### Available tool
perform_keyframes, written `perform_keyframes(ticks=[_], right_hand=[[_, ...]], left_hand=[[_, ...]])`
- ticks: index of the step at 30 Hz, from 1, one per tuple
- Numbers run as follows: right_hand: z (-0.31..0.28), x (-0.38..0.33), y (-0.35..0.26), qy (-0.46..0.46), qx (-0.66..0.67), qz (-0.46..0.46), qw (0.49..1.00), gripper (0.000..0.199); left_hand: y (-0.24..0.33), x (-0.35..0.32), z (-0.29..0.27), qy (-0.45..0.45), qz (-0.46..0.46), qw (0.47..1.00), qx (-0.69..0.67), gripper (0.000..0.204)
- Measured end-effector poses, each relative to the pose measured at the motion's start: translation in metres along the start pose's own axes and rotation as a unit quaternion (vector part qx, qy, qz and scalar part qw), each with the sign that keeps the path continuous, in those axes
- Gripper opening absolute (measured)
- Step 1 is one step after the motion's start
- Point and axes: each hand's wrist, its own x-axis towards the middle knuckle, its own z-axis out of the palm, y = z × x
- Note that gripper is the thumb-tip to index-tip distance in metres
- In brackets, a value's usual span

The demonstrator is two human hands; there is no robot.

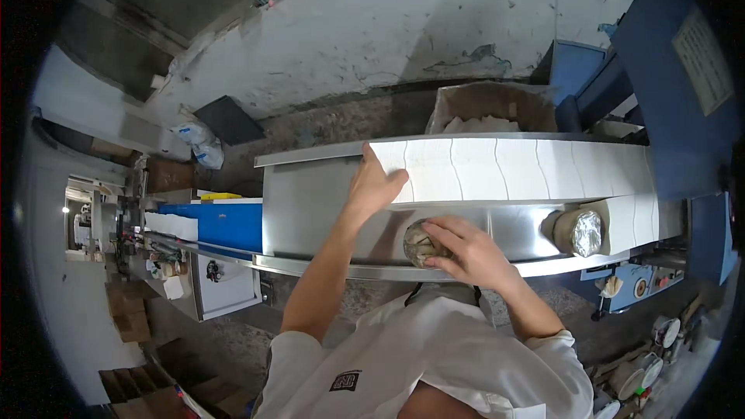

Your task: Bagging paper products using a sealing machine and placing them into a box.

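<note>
At centre, a white row (481,171) is laid, touched by the spread left hand (377,186); a bundle (414,247) is gripped by the right hand (469,252); the lower-right row (621,225) seems unfinished.

- Stacks (497,169): white, pressed together in one long row, thin wavy seams between them; lying lengthwise along the far edge of the steel table (306,198).
- Block (419,242): rounded, mottled grey-brown, apparently wrapped; near the table's near edge, apart from the row; right part hidden.
</note>
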Motion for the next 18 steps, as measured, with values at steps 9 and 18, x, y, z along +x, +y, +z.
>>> perform_keyframes(ticks=[9,18], right_hand=[[0.03,0.036,-0.007,-0.075,0.186,0.088,0.976,0.05],[0.081,0.071,-0.015,0.014,0.386,0.268,0.883,0.056]], left_hand=[[-0.016,0.004,-0.015,0.051,0.001,0.997,-0.054,0.066],[-0.29,0.005,-0.101,0.005,-0.053,0.799,-0.599,0.053]])
